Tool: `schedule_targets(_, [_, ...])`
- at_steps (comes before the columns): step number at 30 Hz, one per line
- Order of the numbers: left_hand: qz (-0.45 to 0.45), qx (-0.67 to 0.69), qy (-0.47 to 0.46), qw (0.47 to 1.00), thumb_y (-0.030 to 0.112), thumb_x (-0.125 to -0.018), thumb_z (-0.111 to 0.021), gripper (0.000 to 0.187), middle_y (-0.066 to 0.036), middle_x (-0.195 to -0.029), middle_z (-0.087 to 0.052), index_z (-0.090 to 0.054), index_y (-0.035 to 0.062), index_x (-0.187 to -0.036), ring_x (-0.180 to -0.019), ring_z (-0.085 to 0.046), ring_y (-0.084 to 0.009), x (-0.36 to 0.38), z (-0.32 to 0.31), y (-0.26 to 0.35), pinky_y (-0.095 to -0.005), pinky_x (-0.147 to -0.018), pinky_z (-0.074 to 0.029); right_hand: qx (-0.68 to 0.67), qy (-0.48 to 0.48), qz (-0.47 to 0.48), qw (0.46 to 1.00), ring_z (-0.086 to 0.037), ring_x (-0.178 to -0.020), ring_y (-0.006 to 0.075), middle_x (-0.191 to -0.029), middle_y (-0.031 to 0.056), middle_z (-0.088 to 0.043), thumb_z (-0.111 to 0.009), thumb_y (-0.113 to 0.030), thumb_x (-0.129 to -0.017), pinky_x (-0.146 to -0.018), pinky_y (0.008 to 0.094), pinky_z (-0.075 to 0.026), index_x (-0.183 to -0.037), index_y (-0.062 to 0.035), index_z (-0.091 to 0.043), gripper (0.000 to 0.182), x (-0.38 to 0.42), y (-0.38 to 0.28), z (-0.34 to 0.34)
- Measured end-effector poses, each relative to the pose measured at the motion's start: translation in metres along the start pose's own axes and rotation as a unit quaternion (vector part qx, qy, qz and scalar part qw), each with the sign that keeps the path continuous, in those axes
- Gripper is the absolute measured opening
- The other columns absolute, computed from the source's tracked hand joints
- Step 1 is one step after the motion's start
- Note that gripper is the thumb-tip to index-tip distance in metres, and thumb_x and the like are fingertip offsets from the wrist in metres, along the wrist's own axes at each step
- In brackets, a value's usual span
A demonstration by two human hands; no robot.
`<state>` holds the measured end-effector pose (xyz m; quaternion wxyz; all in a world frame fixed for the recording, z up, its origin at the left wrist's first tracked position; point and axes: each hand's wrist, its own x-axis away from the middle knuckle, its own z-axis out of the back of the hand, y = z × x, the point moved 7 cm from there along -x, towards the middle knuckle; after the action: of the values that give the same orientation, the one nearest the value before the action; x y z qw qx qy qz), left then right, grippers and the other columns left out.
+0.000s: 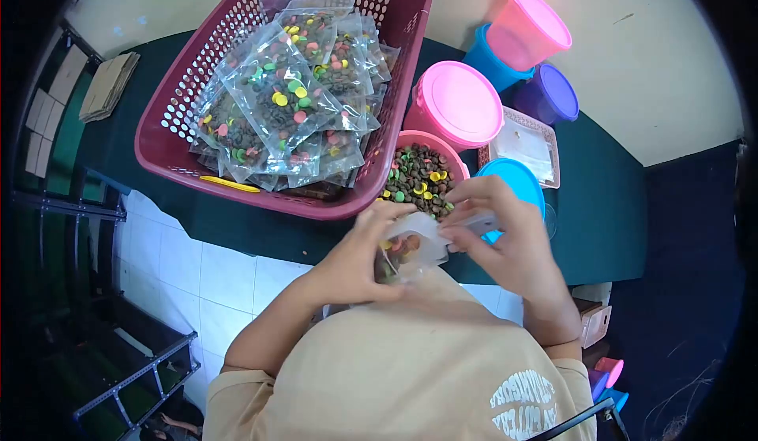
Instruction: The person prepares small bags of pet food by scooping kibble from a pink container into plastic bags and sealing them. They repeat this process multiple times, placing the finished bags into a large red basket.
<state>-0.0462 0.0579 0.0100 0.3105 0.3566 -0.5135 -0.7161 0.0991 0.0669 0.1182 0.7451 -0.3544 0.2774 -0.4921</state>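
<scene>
Close to my chest, a clear plastic bag [395, 261] holds brown, pink and yellow round pieces. My left hand [355, 255] is wrapped round its side, thumb below and fingers above. Pinched fingers of my right hand [505, 240] meet the bag's whitish upper part [426, 234]. A small translucent whitish piece [480, 221] shows between those fingers; I cannot tell whether it belongs to the bag. Just beyond both hands stands a pink tub [460, 161] of brown, yellow and green pieces [422, 174]. A blue lid [515, 180] lies partly behind my right hand.
A maroon basket [150, 145] piled with filled clear bags [276, 97] takes up the table's left. Pink, blue and purple lidded tubs [462, 101] stand at the back right, beside a small pink tray [554, 174]. Folded cardboard [109, 86] lies far left on the dark green tablecloth [608, 204].
</scene>
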Motion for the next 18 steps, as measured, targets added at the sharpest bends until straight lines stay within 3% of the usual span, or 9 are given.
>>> schedule_targets(2, [0.016,0.017,-0.131,0.991,0.032,-0.063,-0.082,0.098,-0.018,-0.133,-0.043,-0.03,0.0062,-0.142,-0.122,-0.045,-0.0303,-0.007,-0.014,0.02,-0.0397,-0.101,-0.037,0.01,-0.004,-0.033,0.999,-0.069,-0.084,0.0204,-0.097,0.0116,-0.065,-0.072,-0.004,-0.08,-0.065,0.0309,-0.054,-0.109,-0.0048,-0.055,0.034,-0.002,-0.008,0.011])
schedule_targets(4, [0.009,0.035,-0.156,0.987,0.033,-0.063,-0.082,0.098,-0.018,-0.134,-0.043,-0.029,0.0058,-0.142,-0.122,-0.045,-0.0303,-0.016,-0.015,0.034,-0.0402,-0.102,-0.037,-0.022,0.009,-0.032,0.999,-0.068,-0.081,0.0186,-0.094,0.0097,-0.065,-0.073,-0.005,-0.08,-0.061,0.0291,-0.053,-0.108,-0.0051,-0.055,0.033,-0.004,-0.01,0.016])
schedule_targets(6, [-0.047,0.106,-0.146,0.982,0.028,-0.059,-0.085,0.103,-0.016,-0.135,-0.04,-0.027,0.0015,-0.141,-0.125,-0.043,-0.0282,-0.028,-0.01,0.047,-0.0384,-0.105,-0.034,-0.046,0.013,-0.034,0.998,-0.067,-0.08,0.0183,-0.094,0.0094,-0.064,-0.072,-0.004,-0.08,-0.064,0.0278,-0.052,-0.107,-0.0033,-0.055,0.032,-0.004,-0.009,0.013])
schedule_targets(8, [-0.058,0.109,-0.15,0.981,0.03,-0.058,-0.085,0.106,-0.016,-0.136,-0.039,-0.026,0.0024,-0.142,-0.126,-0.043,-0.0276,-0.044,-0.005,0.052,-0.0384,-0.105,-0.033,0.003,0.06,0.112,0.992,-0.067,-0.083,0.0193,-0.094,0.01,-0.064,-0.07,-0.001,-0.081,-0.07,0.0285,-0.052,-0.107,-0.0016,-0.054,0.03,-0.002,-0.025,0.024])
schedule_targets(10, [-0.117,0.244,-0.144,0.952,0.029,-0.063,-0.083,0.105,-0.015,-0.136,-0.041,-0.021,0.0088,-0.145,-0.123,-0.044,-0.0252,-0.065,0.007,0.063,-0.0382,-0.102,-0.036,-0.003,0.076,0.151,0.986,-0.065,-0.085,0.0215,-0.094,0.011,-0.064,-0.063,0.001,-0.084,-0.073,0.0305,-0.049,-0.108,-0.0006,-0.052,0.026,-0.002,-0.044,0.042])
schedule_targets(11, [-0.081,0.339,-0.181,0.92,0.027,-0.063,-0.084,0.108,-0.015,-0.138,-0.04,-0.017,0.0112,-0.147,-0.12,-0.047,-0.0253,-0.077,0.009,0.062,-0.0394,-0.1,-0.04,0.061,0.101,0.183,0.976,-0.063,-0.084,0.0209,-0.093,0.0113,-0.063,-0.062,0.0,-0.086,-0.073,0.0301,-0.049,-0.108,-0.0003,-0.052,0.025,0.002,-0.052,0.055])
schedule_targets(12, [-0.008,0.412,-0.162,0.896,0.036,-0.058,-0.085,0.119,-0.019,-0.136,-0.044,-0.014,0.0053,-0.147,-0.127,-0.044,-0.0304,-0.085,0.015,0.067,-0.0443,-0.104,-0.036,0.125,0.127,0.215,0.96,-0.061,-0.084,0.0203,-0.092,0.0115,-0.063,-0.062,-0.002,-0.087,-0.074,0.0298,-0.048,-0.108,0.0,-0.051,0.024,0.003,-0.059,0.066])
schedule_targets(14, [-0.003,0.508,-0.234,0.829,0.042,-0.059,-0.083,0.118,-0.025,-0.138,-0.041,-0.014,0.0097,-0.149,-0.125,-0.047,-0.0341,-0.102,0.015,0.071,-0.0468,-0.101,-0.04,0.061,0.164,0.268,0.947,-0.058,-0.082,0.0197,-0.09,0.0115,-0.061,-0.061,-0.005,-0.088,-0.073,0.0296,-0.047,-0.106,0.0001,-0.051,0.021,-0.001,-0.073,0.083])
schedule_targets(18, [0.014,0.503,-0.345,0.792,0.054,-0.059,-0.077,0.118,-0.03,-0.139,-0.038,-0.014,0.0131,-0.149,-0.124,-0.048,-0.0371,-0.116,0.004,0.08,-0.0486,-0.1,-0.042,0.153,0.187,0.256,0.936,-0.058,-0.077,0.0203,-0.086,0.0103,-0.058,-0.061,0.0,-0.085,-0.072,0.0301,-0.047,-0.1,0.0005,-0.051,0.018,-0.01,-0.093,0.11])
